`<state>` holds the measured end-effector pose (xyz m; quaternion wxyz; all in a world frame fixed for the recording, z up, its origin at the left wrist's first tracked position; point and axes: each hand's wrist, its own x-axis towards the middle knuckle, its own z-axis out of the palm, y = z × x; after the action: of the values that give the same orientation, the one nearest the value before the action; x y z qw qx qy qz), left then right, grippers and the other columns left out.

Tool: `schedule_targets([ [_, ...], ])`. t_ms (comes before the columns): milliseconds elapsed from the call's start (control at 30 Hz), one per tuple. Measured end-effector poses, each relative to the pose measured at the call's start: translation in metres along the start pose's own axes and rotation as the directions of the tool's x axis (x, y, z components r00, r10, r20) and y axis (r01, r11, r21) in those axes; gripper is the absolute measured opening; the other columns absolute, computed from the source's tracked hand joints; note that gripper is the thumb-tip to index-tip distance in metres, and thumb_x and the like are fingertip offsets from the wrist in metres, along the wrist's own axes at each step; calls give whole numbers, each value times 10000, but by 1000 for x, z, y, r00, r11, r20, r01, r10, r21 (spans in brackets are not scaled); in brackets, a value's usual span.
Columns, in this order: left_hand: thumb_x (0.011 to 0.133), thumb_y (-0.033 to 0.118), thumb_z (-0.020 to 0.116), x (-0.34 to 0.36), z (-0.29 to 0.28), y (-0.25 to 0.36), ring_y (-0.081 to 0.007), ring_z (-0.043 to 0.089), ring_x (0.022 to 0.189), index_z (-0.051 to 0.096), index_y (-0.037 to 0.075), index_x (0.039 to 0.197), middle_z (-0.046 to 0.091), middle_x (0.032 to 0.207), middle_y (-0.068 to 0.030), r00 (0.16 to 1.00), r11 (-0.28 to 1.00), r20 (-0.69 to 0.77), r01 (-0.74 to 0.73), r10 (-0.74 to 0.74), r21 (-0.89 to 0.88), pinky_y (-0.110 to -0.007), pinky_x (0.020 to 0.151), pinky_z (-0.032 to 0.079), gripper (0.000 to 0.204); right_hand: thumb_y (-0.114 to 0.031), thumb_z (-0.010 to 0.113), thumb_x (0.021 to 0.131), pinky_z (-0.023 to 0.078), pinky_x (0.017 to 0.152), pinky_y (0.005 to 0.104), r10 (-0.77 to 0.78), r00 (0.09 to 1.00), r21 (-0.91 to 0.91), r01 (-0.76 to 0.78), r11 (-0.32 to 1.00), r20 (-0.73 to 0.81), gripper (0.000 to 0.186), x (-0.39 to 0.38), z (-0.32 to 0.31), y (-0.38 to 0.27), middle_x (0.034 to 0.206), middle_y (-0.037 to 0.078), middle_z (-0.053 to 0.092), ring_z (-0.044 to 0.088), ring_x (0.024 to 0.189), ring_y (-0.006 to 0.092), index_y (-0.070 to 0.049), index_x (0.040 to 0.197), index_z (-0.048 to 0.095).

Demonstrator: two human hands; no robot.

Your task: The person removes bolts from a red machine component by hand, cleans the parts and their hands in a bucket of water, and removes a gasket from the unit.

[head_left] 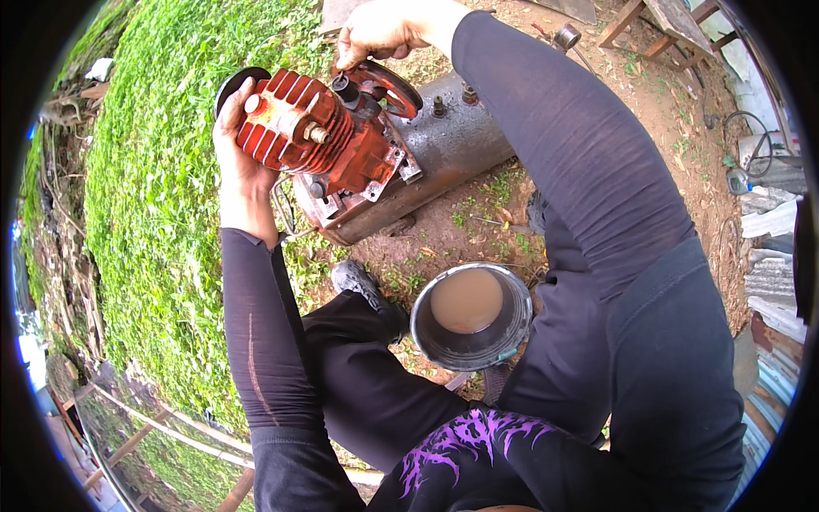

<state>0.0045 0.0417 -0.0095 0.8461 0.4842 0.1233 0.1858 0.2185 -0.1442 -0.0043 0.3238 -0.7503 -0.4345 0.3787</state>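
Note:
A red compressor pump [316, 128] with a finned cylinder head sits on top of a grey, weathered air tank [452, 128]. My left hand [241, 162] is wrapped round the outer side of the finned head, its thumb beside a black round disc [241, 83]. The fingers behind the head are hidden. Over the far side of the pump, my right hand [380, 32] is closed, fingertips pinched just above a black cylindrical cap [345, 88] and next to the red pulley wheel [397, 90]. Whatever those fingertips hold is too small to make out.
Between my legs stands a dark bucket [420, 328] of murky brown water. Grass [162, 171] covers the left side, bare soil [631, 119] the right. A wooden bench [674, 26] stands at the far right, with corrugated sheets [772, 282] along the right edge.

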Motion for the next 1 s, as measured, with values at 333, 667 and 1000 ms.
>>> schedule_targets([
  [333,978,214,641,-2,13,-5,-253,704,1005,688,39,1118,728,1106,-121,1000,1000,-14,-2,2,-14,-422,916,580,229,-213,654,826,571,725,446,-416,901,-947,229,224,120,187,10,-3,-20,853,159,745,720,802,351,-105,843,807],
  [667,1005,242,597,-4,5,-1,-263,691,1041,663,34,1172,713,1154,-127,998,1000,-56,-21,23,21,-430,946,569,274,-160,627,804,566,846,441,-337,938,-864,98,493,-86,266,4,31,-79,1052,159,748,715,960,353,-97,1004,791],
  [1000,989,246,614,-4,22,-7,-268,690,1035,662,23,1188,714,1148,-131,998,1000,-55,-11,12,11,-429,941,568,303,-209,632,829,534,666,439,-392,913,-861,107,497,-112,205,3,29,-45,839,171,717,676,736,316,-70,884,772],
])
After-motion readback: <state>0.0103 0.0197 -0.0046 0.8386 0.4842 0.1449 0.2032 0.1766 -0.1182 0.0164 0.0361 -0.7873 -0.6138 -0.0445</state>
